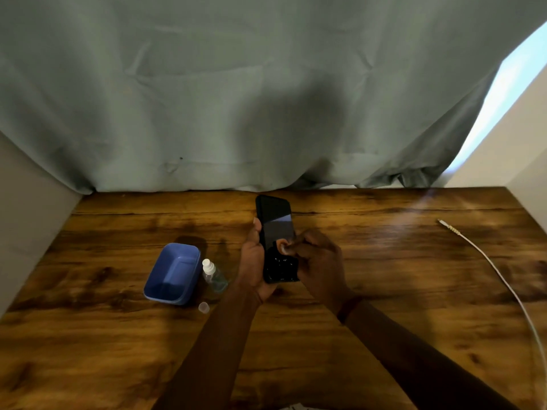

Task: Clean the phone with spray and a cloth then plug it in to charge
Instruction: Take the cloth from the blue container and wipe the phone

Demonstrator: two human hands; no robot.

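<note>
My left hand (pixel 251 257) grips a black phone (pixel 275 220) by its left edge and holds it upright above the wooden table (pixel 384 261), screen towards me. My right hand (pixel 321 258) has its fingers curled, and its thumb presses what looks like a dark cloth (pixel 281 266) against the lower part of the screen. Small glints show on that dark patch. A small clear spray bottle (pixel 213 275) with a white nozzle lies on the table left of my left hand. A white charging cable (pixel 503 279) runs along the right side, its plug (pixel 444 224) lying free.
A blue plastic tub (pixel 177 248) lies next to the bottle on its left, holding nothing visible. The bottle's clear cap (pixel 204 307) lies in front of it. A grey-green curtain (pixel 236 99) hangs behind the table, and pale walls close in both sides.
</note>
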